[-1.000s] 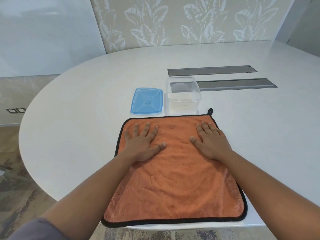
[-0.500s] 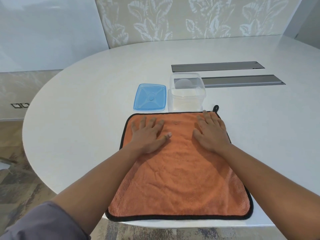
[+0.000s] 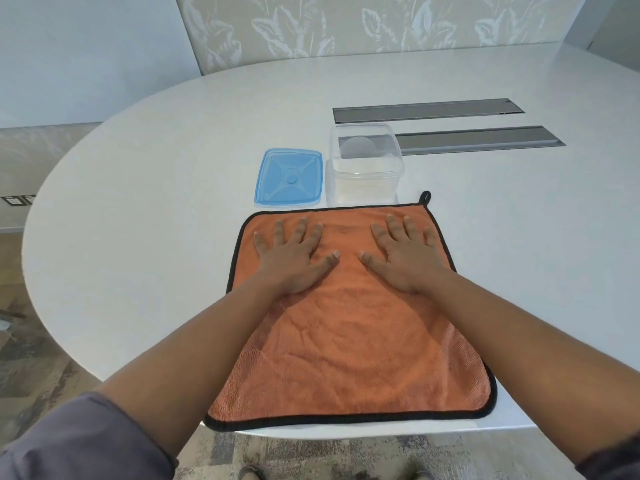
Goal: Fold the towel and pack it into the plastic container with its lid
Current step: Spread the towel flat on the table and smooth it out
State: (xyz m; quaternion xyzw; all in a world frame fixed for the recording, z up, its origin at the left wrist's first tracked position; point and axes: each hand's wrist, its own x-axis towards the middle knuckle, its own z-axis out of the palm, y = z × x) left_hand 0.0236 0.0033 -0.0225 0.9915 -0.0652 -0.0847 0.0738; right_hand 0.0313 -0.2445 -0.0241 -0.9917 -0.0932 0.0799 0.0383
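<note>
On white oval tabletop (image 3: pixel 145 188), near edge: orange microfibre towel w/ black stitched border (image 3: pixel 349 344), spread flat, unfolded, roughly square. Its near edge runs just along table's rim at 6 o'clock. Small black hanging loop (image 3: pixel 425 197) sticks out from towel's far corner, 1 o'clock side.

Left hand (image 3: pixel 296 259) lies palm-down on far half of towel, toward 11 o'clock; fingers straight and fanned apart, thumb angled inward. Right hand (image 3: pixel 403 259) mirrors it toward 1 o'clock, palm-down, fingers straight, a bit closer together, thumb pointing inward. Thumb tips near each other but apart, strip of cloth showing between. Neither hand pinches or curls round anything; both flat on cloth. Forearms run back to 7 and 5 o'clock; grey-purple sleeve (image 3: pixel 79 441) pushed up on left arm.

Beyond towel at 12 o'clock: clear square plastic container (image 3: pixel 365 164), upright, open top, nothing visible inside; its near wall just beside towel's far edge, can't tell if touching. Blue translucent square plastic lid (image 3: pixel 289 178) lies flat on table just to container's 9 o'clock side, small gap from towel's far edge.

Farther back, 1 o'clock: two long grey metal cable-slot covers (image 3: pixel 427 110) set into tabletop, parallel, staggered. Container stands partly over end of the nearer slot. Leaf-pattern wall panel (image 3: pixel 346 26) behind table.
</note>
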